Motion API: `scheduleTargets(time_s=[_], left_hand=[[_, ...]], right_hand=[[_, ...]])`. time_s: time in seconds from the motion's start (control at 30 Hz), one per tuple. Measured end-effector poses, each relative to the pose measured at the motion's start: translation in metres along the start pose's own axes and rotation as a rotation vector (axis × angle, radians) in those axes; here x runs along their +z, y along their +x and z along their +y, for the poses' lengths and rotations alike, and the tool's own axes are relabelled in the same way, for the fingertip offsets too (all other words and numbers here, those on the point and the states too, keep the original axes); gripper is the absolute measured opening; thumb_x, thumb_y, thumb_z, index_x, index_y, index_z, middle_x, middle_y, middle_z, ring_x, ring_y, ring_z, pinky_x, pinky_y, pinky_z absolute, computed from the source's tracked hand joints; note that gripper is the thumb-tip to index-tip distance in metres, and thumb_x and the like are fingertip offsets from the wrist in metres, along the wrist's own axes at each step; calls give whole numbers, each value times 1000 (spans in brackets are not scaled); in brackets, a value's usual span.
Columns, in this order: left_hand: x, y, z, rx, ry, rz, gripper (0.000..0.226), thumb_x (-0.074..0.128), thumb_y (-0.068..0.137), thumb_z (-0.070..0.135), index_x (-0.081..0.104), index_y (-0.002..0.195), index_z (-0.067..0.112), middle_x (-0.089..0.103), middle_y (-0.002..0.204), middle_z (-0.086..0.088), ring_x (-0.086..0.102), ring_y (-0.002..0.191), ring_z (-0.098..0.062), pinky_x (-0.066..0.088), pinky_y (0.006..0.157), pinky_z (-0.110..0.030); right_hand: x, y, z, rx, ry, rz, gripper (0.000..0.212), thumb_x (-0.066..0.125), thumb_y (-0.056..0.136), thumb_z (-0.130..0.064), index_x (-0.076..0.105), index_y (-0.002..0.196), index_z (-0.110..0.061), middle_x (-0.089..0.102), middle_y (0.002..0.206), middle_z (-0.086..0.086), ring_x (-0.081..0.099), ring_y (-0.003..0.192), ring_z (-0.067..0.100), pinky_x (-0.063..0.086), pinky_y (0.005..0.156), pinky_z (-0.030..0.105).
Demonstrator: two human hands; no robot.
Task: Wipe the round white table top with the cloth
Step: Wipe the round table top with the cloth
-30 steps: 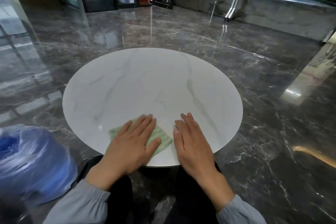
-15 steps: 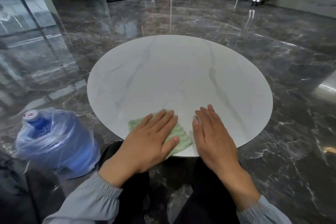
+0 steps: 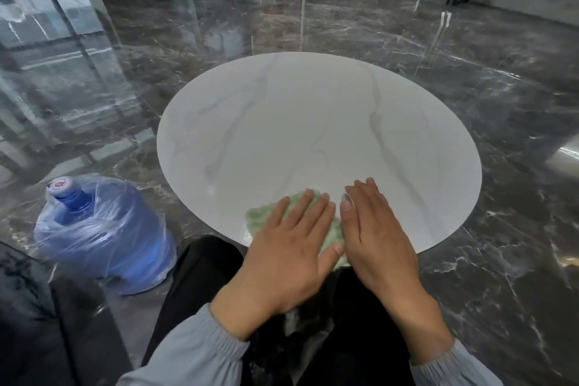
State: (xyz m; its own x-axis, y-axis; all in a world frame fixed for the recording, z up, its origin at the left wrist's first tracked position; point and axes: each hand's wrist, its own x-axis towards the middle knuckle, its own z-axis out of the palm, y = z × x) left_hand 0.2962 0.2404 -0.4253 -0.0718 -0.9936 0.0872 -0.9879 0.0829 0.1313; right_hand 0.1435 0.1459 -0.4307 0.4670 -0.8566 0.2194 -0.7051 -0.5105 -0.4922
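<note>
1. Head view: our left hand [image 3: 291,247] lies flat on the green cloth [image 3: 264,216], fingers straight and slightly spread. It presses the cloth down and does not clench it.
2. The cloth sits at the near edge of the round white table [image 3: 313,122].
3. Our right hand [image 3: 376,229] rests flat on the table just beside the cloth, fingers straight and together, holding nothing.
4. A plastic-wrapped blue bottle [image 3: 103,229] stands on the floor [image 3: 517,229], left of the table.

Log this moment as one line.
left hand: pressing green cloth flat | right hand: flat on table top beside it | green cloth: at near edge
</note>
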Motion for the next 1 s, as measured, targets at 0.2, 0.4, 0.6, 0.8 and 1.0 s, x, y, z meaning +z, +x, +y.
scheduleTargets(time_s=[0.2,0.4,0.6,0.8,1.0], left_hand=[[-18,12,-63,-213,-61,-75,84,0,93,72,2,167,33,-8,173,16,-15,158,-3,-10,128,-32],[-38,16,-170,-462,-49,-113,71,20,107,63,8,168,29,0,176,9,-5,161,-11,-1,129,-38],[-30,9,-101,-323,1,-107,96,-12,83,69,2,168,24,-8,174,9,-13,161,-13,-8,130,-39],[-20,-6,-64,-148,-68,-81,76,1,98,68,0,167,34,-12,172,17,-23,156,-2,-16,127,-32],[-38,31,-191,-382,-22,-110,77,15,100,70,9,167,33,1,175,12,-4,161,-9,-1,129,-37]], right_hand=[[-1,-1,0,7,2,-5,60,14,107,-58,46,146,-25,39,161,-4,13,156,5,15,126,27],[-7,-2,-7,-6,-42,-41,57,21,107,-56,46,148,-25,34,165,-6,6,157,5,9,126,25],[-4,17,-30,-56,-11,-69,60,22,108,-52,38,158,-22,25,169,-9,-1,157,1,-3,125,22],[18,20,-50,-97,6,-69,70,8,106,-59,38,158,-24,29,167,-9,-2,156,-1,1,128,27],[21,20,-47,-100,-69,-97,76,2,102,-65,37,156,-26,27,167,-9,-5,157,3,4,129,35]])
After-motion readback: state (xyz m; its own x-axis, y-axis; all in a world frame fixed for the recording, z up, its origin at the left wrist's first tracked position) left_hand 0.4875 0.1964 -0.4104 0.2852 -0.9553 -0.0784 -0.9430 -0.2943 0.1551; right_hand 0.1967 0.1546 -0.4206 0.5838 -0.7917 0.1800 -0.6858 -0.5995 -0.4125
